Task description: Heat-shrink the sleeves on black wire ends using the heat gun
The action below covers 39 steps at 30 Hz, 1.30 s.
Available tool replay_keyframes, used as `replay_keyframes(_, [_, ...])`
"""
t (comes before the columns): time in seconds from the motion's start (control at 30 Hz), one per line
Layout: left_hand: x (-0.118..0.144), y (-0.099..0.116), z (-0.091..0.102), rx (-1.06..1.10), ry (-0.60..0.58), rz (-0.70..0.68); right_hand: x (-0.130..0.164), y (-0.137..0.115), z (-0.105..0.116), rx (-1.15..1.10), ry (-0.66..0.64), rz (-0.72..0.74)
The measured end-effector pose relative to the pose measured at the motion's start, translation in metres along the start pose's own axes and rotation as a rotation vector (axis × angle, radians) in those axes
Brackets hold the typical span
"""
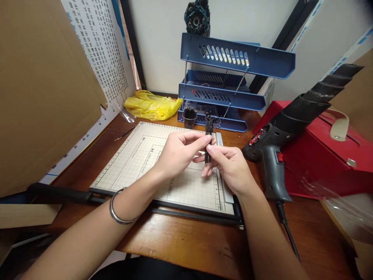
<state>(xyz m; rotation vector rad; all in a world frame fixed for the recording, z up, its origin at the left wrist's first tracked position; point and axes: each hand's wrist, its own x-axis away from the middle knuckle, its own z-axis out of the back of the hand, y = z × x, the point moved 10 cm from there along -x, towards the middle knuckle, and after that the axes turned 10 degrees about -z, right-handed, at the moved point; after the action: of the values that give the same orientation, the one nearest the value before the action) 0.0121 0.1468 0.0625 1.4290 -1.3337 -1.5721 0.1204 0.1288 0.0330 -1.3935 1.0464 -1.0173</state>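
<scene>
A bundle of thin black sticks (208, 126) stands nearly upright between my two hands; what exactly the sticks are is too small to tell. My left hand (183, 151) pinches the bundle from the left with thumb and fingers. From the right, my right hand (230, 165) grips it slightly lower, thumb against the sticks and some fingertips showing beneath. Both hands are above the right part of a paper cutter's cream gridded board (131, 155). Just behind the hands, a small clear cup (189, 122) holds many similar black sticks.
Blue stacked trays (237, 62) stand at the back, a yellow plastic bag (153, 105) beside them. A heat gun (274, 167) and red box (335, 147) are on the right. The cutter's black handle (61, 193) extends left. Cardboard (43, 85) walls the left side.
</scene>
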Motion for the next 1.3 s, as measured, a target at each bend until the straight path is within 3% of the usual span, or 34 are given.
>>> replay_keyframes(0.37, [0.0012,0.0,0.0009,0.021,0.042,0.033,0.0004,-0.0017,-0.0017,0.027,0.002,-0.002])
replay_keyframes(1.3, [0.0,0.0,-0.0041,0.076,-0.005,-0.02,-0.0001,-0.0028,0.0012,0.064,0.031,0.021])
